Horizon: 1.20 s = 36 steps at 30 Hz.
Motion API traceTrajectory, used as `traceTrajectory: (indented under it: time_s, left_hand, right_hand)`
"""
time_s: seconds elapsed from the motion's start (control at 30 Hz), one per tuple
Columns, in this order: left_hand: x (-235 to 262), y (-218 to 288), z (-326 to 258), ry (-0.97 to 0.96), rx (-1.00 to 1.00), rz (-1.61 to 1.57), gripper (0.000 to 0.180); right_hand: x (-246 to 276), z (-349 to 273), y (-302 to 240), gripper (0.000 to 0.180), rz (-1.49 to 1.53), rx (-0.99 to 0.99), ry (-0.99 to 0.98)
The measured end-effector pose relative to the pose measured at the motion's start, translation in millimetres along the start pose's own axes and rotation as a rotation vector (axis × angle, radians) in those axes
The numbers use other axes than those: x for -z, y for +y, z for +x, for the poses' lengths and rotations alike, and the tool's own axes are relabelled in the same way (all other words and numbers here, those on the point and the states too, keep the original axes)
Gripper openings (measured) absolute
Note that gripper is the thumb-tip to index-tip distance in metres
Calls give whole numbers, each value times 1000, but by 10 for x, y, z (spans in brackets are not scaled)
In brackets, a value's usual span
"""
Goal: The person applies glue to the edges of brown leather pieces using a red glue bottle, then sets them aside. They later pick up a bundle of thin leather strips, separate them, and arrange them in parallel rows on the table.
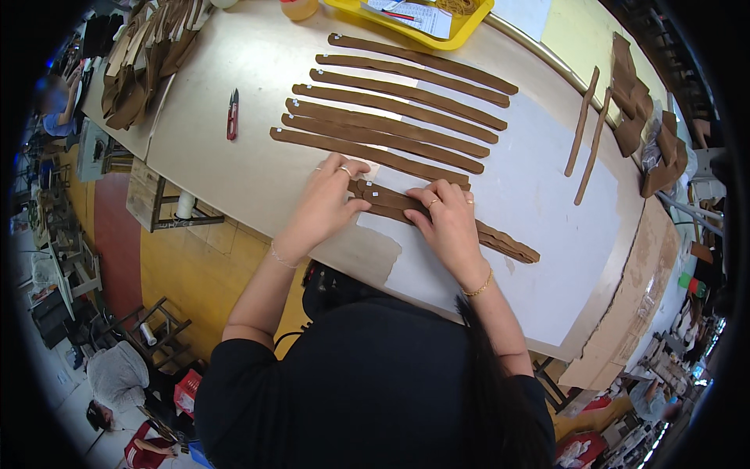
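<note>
Head view: a bundle of brown leather strips [437,219] is pressed flat near the front edge of the counter [234,156], on a white paper sheet [539,203]. The left hand [328,205] is laid on the bundle's left end, fingers curled down over the strip tips and thumb tucked under; a loose pinch is read, not a full closed hold. The right hand [451,227] is laid flat across the middle of the bundle, fingers spread and pressing; nothing is enclosed by it. The bundle's right end is left free, running toward the counter's front right.

Behind the hands, seven single brown strips [391,125] are laid out in a parallel row toward the counter's back edge, each apart from its neighbour. Two more narrow strips [587,133] are placed near the right edge. Red snips [232,114] are seen near the left edge, well apart from the hands. A yellow tray [461,31] is set at the back edge, a heap of brown cut pieces [144,59] at the back left corner.

Step judged: the top strip is being separated from the stacked bundle, with the rest held down. Next move is judged to call for the left fingertips getting under one strip only, while the bundle is kept pinned so it is not dragged out of line.
</note>
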<state>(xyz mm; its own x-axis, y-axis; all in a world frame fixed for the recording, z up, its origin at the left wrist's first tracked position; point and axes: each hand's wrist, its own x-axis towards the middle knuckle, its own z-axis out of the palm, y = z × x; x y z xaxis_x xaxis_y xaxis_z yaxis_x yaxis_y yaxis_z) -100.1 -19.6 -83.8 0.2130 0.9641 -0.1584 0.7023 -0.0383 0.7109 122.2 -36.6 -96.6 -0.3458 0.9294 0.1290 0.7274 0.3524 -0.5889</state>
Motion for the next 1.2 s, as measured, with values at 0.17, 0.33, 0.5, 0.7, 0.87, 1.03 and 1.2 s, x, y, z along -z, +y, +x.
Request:
traceTrajectory:
  time_s: [0.17, 0.33, 0.5, 0.7, 0.87, 1.03, 1.2]
  left_hand:
    - [72, -38, -90, -110, 20, -15, 33]
    - [-32, -43, -148, -86, 59, -60, 24]
    - [-64, -91, -151, -61, -2, 58, 21]
    - [-29, -47, -160, -165, 243, -360, 10]
    - [-93, -187, -161, -253, 345, -768, 15]
    - [-45, -90, -133, -268, 436, -859, 20]
    - [-101, -209, -165, -246, 361, -867, 18]
  right_hand:
    - [-36, -24, -4, 14, 38, 36, 5]
    - [-38, -20, 9, 12, 69, 114, -32]
    - [-16, -61, 39, 18, 159, 177, -66]
    - [-4, -46, -1, 14, 143, 167, -94]
    - [21, -22, -39, 8, 302, 107, -95]
    - [-93, 3, -43, 10, 271, 39, -59]
    - [-109, 29, -97, 11, 230, 13, -123]
